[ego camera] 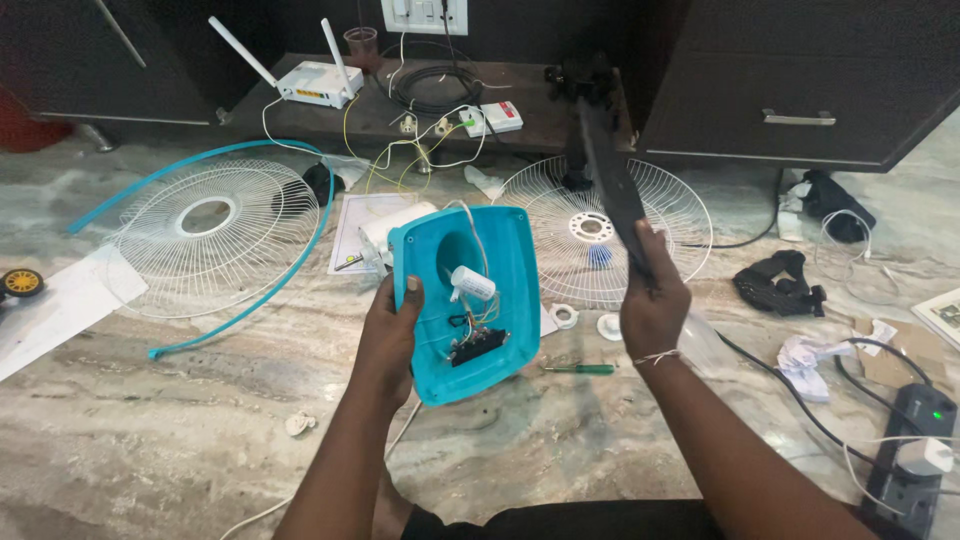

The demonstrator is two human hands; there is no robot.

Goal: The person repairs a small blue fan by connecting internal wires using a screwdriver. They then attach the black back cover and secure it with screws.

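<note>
My left hand [392,335] grips the left edge of a teal plastic fan housing [503,262], held upright with its open inside facing me. Inside it I see a white cylindrical capacitor [472,284], coloured wires and a dark switch block [478,346]. My right hand [652,305] holds up the lower end of a long black flat piece [606,172], which rises at a slant toward the cabinet. Both hands hover above the marble floor [180,430].
Two white wire fan guards lie on the floor, one at the left [215,235] with a teal rim strip [255,296], one behind my hands [660,205]. A green-handled screwdriver [583,369], small white rings, a router [318,84], cables and a power strip [912,440] surround me.
</note>
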